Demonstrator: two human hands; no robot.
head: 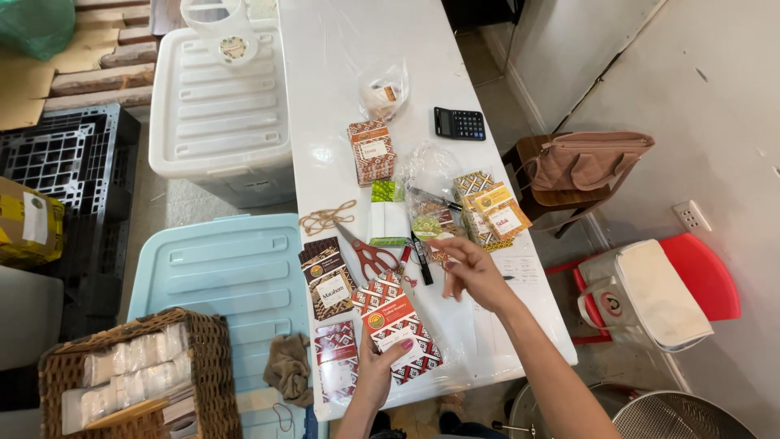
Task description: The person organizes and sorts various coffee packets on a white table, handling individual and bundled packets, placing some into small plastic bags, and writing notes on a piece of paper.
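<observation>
On the white bench (341, 73), the left hand (375, 367) grips a red patterned packet (398, 325); the right hand (471, 272) hovers loosely open, empty, near scissors (370, 256).

black calculator (459, 123) upper centre on white surface (341, 73) | red-handled scissors (367, 254) beside rubber bands (327, 217) mid-frame | white storage bin (219, 106) upper left | light blue bin (223, 272) lower left | wicker basket (207, 358) bottom left | brown bag (589, 162) right | red stool (707, 276) far right
</observation>
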